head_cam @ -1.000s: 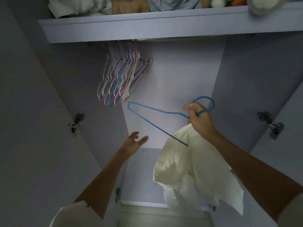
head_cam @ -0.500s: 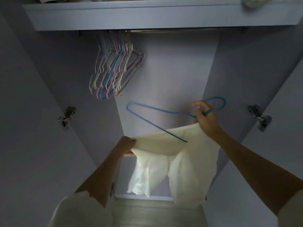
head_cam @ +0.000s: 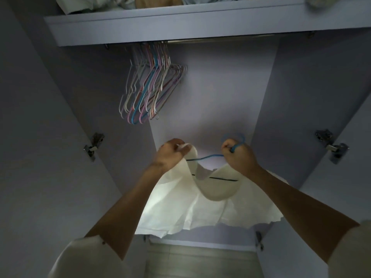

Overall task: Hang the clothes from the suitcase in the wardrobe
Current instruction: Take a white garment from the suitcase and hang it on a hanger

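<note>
Step in hand: fitting a cream-white thin cloth garment (head_cam: 200,203) onto a blue wire hanger (head_cam: 208,156), in front of the open lilac wardrobe (head_cam: 210,101).
Left hand (head_cam: 170,153): fingers curled, pinching the garment's upper edge over the hanger's left end.
Right hand (head_cam: 240,154): fist closed round the hanger's neck; its blurred hook shows just above the knuckles.
Garment position: draped below both hands, partly threaded; the hanger's lower bar shows through an opening.
Wardrobe: metal rail (head_cam: 220,40) under the shelf, bare to the right of a bunch of empty pastel wire hangers (head_cam: 148,93).
Next move (judgement): seat both shoulders, then lift the hook onto the bare rail.
</note>
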